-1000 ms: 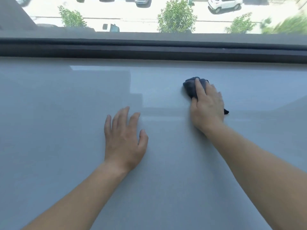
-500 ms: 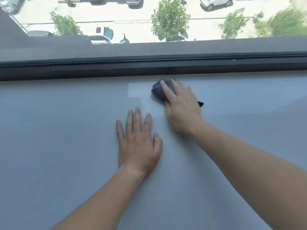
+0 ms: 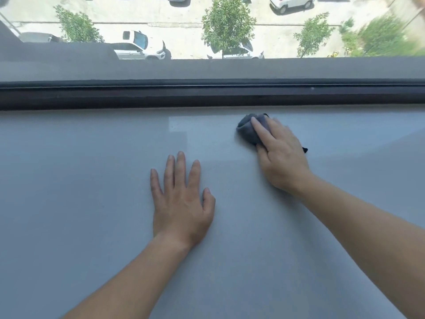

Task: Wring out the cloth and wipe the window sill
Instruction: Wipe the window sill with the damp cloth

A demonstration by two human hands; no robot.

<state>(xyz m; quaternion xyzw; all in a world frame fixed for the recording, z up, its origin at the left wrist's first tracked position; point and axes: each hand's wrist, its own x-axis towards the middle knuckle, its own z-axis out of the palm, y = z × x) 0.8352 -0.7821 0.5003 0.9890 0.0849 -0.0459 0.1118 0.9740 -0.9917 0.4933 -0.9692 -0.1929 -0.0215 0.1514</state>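
The person leans over a wide, smooth, pale grey-blue window sill (image 3: 92, 203), both bare forearms stretched out across it. The right hand (image 3: 281, 157) lies on top of a small, bunched dark grey cloth (image 3: 247, 131) and presses it down onto the sill. Its fingers (image 3: 259, 131) are laid fairly straight over the fabric, close together, not curled round it; I cannot see the thumb from here. The cloth sits at the far side of the sill, just beside the dark window frame (image 3: 138, 95), to the right of the middle. Most of it bulges out ahead and to the left of the fingertips, and a small dark corner pokes out on the other side of the hand.

The left hand (image 3: 181, 203) rests flat on the bare sill, palm down, fingers straight and slightly spread, thumb out to the side, holding nothing. It lies nearer the person than the right hand and to its left, apart from the cloth.

Through the glass, far below, are a light paved street, leafy green trees (image 3: 227, 24) and parked white cars (image 3: 138, 46).
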